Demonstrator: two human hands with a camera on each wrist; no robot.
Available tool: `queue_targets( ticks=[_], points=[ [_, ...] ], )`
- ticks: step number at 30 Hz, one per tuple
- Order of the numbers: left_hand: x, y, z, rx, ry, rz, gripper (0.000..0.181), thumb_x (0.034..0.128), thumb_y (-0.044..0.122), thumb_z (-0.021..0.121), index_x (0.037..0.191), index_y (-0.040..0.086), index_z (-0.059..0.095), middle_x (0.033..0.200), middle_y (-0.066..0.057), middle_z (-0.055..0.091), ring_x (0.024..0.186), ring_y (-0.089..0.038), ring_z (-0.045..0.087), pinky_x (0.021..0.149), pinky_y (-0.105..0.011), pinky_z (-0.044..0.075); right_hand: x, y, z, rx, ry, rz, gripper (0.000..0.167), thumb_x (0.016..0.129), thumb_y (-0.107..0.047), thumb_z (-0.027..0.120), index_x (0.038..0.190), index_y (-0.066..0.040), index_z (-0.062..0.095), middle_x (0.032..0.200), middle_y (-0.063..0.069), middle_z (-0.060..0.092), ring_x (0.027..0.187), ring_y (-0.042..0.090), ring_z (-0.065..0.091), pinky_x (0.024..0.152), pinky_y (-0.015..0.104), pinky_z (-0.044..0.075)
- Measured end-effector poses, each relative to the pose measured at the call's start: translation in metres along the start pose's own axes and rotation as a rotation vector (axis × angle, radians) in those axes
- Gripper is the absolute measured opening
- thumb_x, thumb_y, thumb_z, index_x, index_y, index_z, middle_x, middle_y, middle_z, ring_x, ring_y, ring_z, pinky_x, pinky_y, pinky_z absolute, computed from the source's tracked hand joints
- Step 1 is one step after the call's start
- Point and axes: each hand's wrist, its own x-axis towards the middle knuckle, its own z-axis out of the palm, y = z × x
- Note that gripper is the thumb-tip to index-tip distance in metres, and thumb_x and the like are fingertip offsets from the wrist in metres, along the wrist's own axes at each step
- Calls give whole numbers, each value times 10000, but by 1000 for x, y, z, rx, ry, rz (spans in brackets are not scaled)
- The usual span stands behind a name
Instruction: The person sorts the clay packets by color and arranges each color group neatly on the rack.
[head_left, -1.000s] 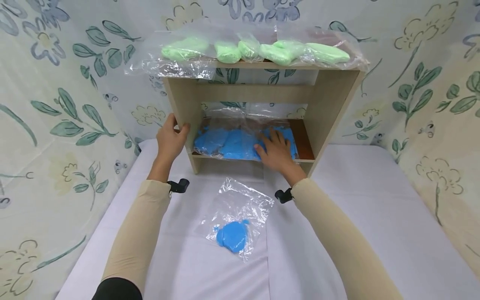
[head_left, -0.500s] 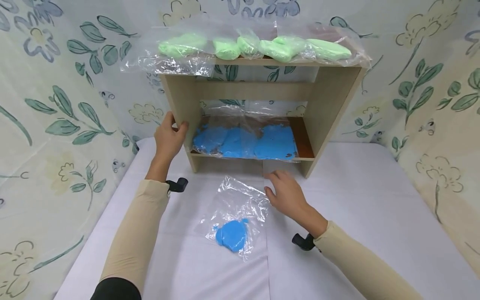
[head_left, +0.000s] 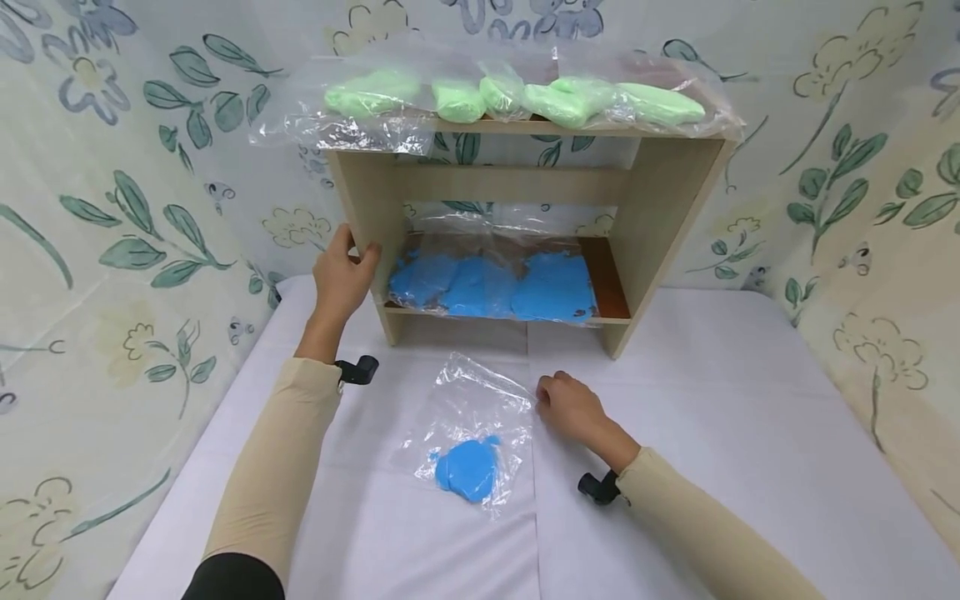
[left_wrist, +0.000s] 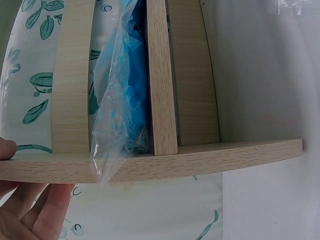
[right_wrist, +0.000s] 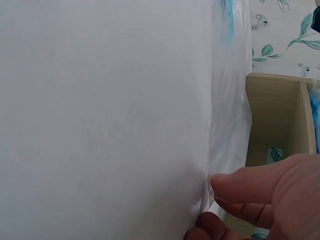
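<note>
My left hand (head_left: pixel 339 279) grips the left side panel (head_left: pixel 365 196) of a small wooden shelf. In the left wrist view its thumb and fingers (left_wrist: pixel 55 207) lie on opposite faces of that panel. On the white cloth before the shelf lies a clear plastic bag (head_left: pixel 480 387) with a flat, roundish blue piece (head_left: pixel 468 470) inside. My right hand (head_left: pixel 573 408) pinches the bag's right corner; the right wrist view shows the thumb (right_wrist: pixel 245 184) and curled fingers at the bag's edge. Much of that hand falls outside the right wrist view.
Flat blue pieces (head_left: pixel 555 286) in clear bags lie on the lower shelf board. Light green pieces (head_left: pixel 558 102) in clear bags line the shelf top, some plastic hanging over its front edge. Floral fabric (head_left: pixel 157 275) surrounds the white-covered table (head_left: pixel 712 400).
My right hand has left the blue pieces on the lower board, come down toward me and taken the corner of the bag on the cloth. My left hand stays on the side panel.
</note>
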Motion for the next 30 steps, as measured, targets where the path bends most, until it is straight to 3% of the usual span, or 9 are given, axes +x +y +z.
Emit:
queue_targets(
  ticks=[6, 9, 11, 13, 16, 18, 21, 26, 30],
  points=[
    [0, 0, -1, -6, -9, -14, 489, 986, 400, 501, 1424, 189, 450, 1461, -74, 562, 1163, -323, 661, 899, -495, 585, 1, -2, -4, 103, 274, -184, 70, 885, -49, 693, 945, -71, 663, 953, 102, 650, 799, 221, 680, 684, 346, 587],
    [0, 0, -2, -9, -7, -14, 491, 986, 401, 495, 1426, 189, 448, 1463, -75, 560, 1162, -324, 655, 899, -499, 583, 5, -4, -9, 184, 326, -209, 95, 918, -59, 658, 1012, -54, 649, 1047, 154, 648, 864, 267, 694, 749, 386, 607],
    [1, 1, -3, -10, -1, -14, 488, 985, 399, 499, 1423, 188, 450, 1461, -75, 562, 1160, -324, 655, 898, -500, 583, 7, -6, -13, 205, 289, -130, 193, 947, -108, 631, 1122, -27, 625, 1116, 201, 638, 886, 306, 682, 756, 433, 598],
    [1, 1, -2, -4, 1, -9, 481, 987, 390, 503, 1418, 182, 455, 1454, -80, 568, 1149, -326, 662, 891, -500, 586, 8, -6, -15, 170, 201, 7, 347, 968, -200, 608, 1243, 9, 565, 1182, 242, 634, 916, 347, 678, 751, 470, 583],
    [1, 1, -1, 0, -8, -8, 482, 987, 392, 506, 1421, 188, 452, 1456, -76, 567, 1147, -323, 665, 889, -492, 589, 6, -6, -15, 61, -30, 185, 522, 972, -339, 580, 1309, 52, 508, 1175, 257, 646, 899, 347, 673, 667, 459, 554],
    [0, 1, -1, -6, -12, -6, 483, 987, 390, 506, 1424, 190, 451, 1458, -76, 565, 1148, -324, 663, 887, -492, 589, 5, -6, -13, 16, -157, 240, 528, 961, -397, 573, 1242, 50, 547, 1080, 215, 676, 853, 302, 656, 609, 409, 520],
    [0, 1, -1, -11, -6, -2, 486, 987, 391, 502, 1426, 190, 448, 1455, -80, 566, 1154, -325, 658, 890, -494, 588, 4, -7, -8, 31, -225, 233, 417, 938, -404, 612, 1080, -13, 623, 933, 118, 665, 775, 225, 579, 584, 334, 457],
    [0, 1, 0, -4, 3, 13, 483, 987, 390, 505, 1422, 185, 454, 1443, -83, 575, 1133, -320, 666, 881, -485, 592, 2, -10, 0, 135, -213, 134, 199, 884, -262, 710, 909, -72, 658, 868, 52, 647, 762, 175, 534, 646, 291, 441],
    [1, -1, 0, -5, 5, 14, 486, 986, 393, 506, 1421, 182, 454, 1442, -81, 577, 1124, -319, 672, 875, -485, 594, 2, -13, 4, 213, -202, 81, 91, 908, -149, 652, 873, -65, 643, 828, 46, 625, 730, 157, 519, 642, 275, 424]
  ],
)
